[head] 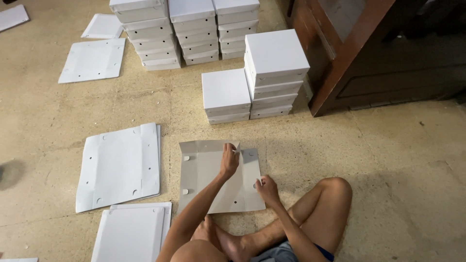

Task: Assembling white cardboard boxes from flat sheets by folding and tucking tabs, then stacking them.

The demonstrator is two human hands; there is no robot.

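Observation:
A flat white cardboard box blank (206,177) with punched holes lies on the floor in front of my crossed legs. My left hand (229,160) pinches the blank's far right flap near the top edge and lifts it. My right hand (266,188) presses on the blank's right side flap near a hole. Both hands touch the same sheet.
More flat blanks lie to the left (119,167), at lower left (131,233) and farther back (92,60). Stacks of finished white boxes stand ahead (274,73), (225,97), (187,29). A dark wooden cabinet (378,58) stands at the right.

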